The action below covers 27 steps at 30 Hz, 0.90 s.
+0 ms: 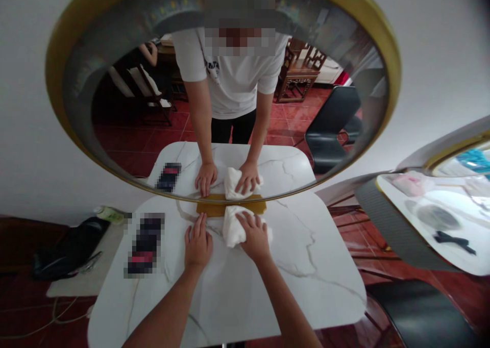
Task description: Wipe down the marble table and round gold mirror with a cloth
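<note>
My right hand [255, 235] presses down on a bunched white cloth [231, 229], its fingers bent over the cloth's right part. Beneath the cloth is the white marble-patterned table [291, 297]. Left of it, my left hand [198, 243] rests palm down on the tabletop, fingers stretched forward and nothing in them. Just ahead of both hands stands a large oval mirror with a gold frame [57, 77], on a gold base [210, 208]. The mirror reflects both hands and the cloth.
A blurred dark object [145, 243] lies on the table's left side. Lower left, a pale surface holds a black bag [72, 248] and a greenish container [109, 214]. To the right stand a black chair [424, 307] and another white table [413, 205] with its own mirror.
</note>
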{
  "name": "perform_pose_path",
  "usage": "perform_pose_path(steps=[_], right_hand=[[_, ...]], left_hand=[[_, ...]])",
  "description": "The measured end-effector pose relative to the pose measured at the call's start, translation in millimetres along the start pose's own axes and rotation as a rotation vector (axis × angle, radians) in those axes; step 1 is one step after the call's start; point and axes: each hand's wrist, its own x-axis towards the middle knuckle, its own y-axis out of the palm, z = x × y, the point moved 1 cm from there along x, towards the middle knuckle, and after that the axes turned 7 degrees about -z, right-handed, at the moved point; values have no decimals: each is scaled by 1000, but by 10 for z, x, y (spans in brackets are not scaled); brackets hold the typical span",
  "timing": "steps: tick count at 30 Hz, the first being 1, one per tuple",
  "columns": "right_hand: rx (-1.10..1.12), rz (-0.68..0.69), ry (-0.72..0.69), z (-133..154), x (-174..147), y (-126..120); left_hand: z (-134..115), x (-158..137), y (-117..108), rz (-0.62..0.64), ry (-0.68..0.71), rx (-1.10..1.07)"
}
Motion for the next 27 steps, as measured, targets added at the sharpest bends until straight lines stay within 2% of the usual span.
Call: perform_pose_path(steps=[4, 7, 10, 16, 19, 22, 27], right_hand=[[-89, -71, 115, -373, -111, -99], [-135, -91, 167, -418, -135, -104], [-114, -75, 142, -232, -94, -41], [7, 20, 5, 379, 53, 117], [34, 34, -19, 463, 74, 121], [9, 6, 14, 289, 35, 59], [-107, -50, 192, -242, -86, -100]], left_hand=[[-3, 12, -6, 5, -14, 5], [-5, 16, -5, 9, -16, 16], [-7, 19, -6, 17, -13, 26], [19, 2, -12, 35, 4, 30], [19, -2, -7, 48, 20, 25], [7, 8, -3, 32, 1, 17], [-3, 25, -2, 19, -15, 12]])
